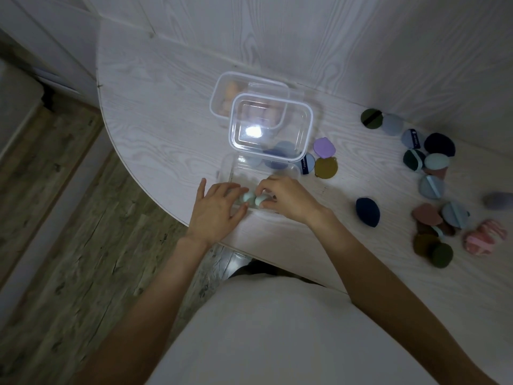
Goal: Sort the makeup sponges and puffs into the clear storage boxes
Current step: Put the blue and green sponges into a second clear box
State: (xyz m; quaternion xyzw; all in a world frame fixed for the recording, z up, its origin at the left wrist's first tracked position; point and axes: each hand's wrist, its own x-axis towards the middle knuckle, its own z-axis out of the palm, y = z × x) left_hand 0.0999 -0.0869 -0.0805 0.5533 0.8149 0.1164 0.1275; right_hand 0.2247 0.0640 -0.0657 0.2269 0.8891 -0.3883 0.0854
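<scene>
Three clear storage boxes stand in a row on the pale wooden table. The far box point(222, 87) holds peach sponges. The middle box point(308, 126) holds blue puffs under a lid. In the near box point(230, 168) lie two pale green sponges point(64, 200). My left hand point(215, 211) rests on the near box with fingers on the left sponge point(248, 197). My right hand point(288, 198) pinches the right sponge point(259, 200). Loose puffs lie to the right: a purple one point(324, 147), an olive one point(326, 168), a navy sponge point(367, 212).
A scatter of several puffs and sponges in blue, green, pink and brown point(433, 190) covers the table's right side, near the wall. The table's rounded edge point(155, 190) runs just left of my hands, with wood floor point(69, 218) below.
</scene>
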